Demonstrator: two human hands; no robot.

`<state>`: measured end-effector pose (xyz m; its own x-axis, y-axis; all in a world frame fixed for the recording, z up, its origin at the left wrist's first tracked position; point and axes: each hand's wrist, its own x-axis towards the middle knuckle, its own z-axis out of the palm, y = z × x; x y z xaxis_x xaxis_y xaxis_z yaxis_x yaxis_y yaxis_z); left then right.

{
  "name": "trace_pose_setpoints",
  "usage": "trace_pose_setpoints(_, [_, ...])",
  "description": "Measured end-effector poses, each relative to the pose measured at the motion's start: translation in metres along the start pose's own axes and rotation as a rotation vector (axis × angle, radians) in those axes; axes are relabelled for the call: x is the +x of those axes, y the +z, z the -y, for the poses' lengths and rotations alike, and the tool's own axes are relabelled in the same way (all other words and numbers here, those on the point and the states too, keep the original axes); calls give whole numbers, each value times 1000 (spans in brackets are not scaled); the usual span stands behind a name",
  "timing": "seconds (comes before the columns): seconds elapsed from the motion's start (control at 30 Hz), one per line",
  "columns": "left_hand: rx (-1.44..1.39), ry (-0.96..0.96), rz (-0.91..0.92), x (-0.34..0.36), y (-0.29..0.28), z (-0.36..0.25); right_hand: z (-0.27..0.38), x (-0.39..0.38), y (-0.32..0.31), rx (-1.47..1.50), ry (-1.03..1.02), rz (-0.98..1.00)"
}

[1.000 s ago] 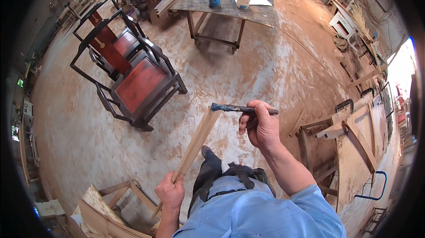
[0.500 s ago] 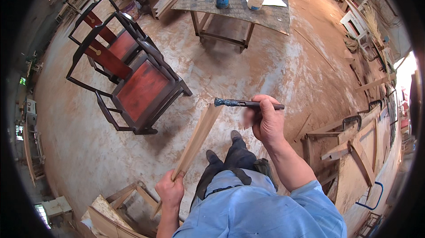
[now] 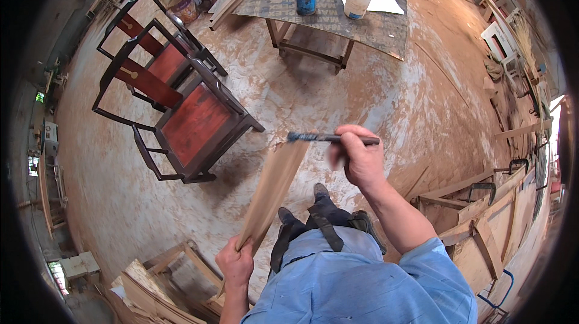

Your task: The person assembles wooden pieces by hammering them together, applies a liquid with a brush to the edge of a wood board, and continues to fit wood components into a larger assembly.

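Note:
My left hand (image 3: 234, 262) grips the near end of a long pale wooden slat (image 3: 272, 189), which slants up and away to the right. My right hand (image 3: 357, 157) holds a dark-handled brush (image 3: 329, 138) level, its bristle tip resting at the slat's far end. Both hands are in front of my blue shirt, above my dark trousers and shoes.
Two dark-framed chairs with red seats (image 3: 187, 120) stand on the dusty floor at left. A work table (image 3: 374, 22) at the top carries a blue tin (image 3: 305, 0), a white pot (image 3: 356, 1) and a paper sheet. Wooden frames and offcuts (image 3: 482, 221) lie right and lower left.
The view has moved nearer the table and chairs. My right hand and brush stay at the slat's far end, shifting slightly along it. My left hand keeps its grip.

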<state>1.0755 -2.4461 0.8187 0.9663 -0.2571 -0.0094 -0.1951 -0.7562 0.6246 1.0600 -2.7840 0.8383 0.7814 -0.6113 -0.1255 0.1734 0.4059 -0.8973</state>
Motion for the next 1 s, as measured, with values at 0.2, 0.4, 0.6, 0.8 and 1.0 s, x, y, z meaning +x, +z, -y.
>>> trace_pose_setpoints(0.2, [111,188,-67,-9,10,9,39,21,-26,311,57,165])
trace_pose_setpoints(0.4, [303,396,-193,-9,10,17,59,26,-26,48,211,248])
trace_pose_setpoints(0.6, [383,453,-172,-6,2,19,64,25,-19,-98,270,334])
trace_pose_setpoints(0.8, [396,431,-158,-11,2,25,70,28,-16,-341,330,435])
trace_pose_setpoints(1.0, [403,393,-116,-12,3,29,83,30,-11,-571,290,591])
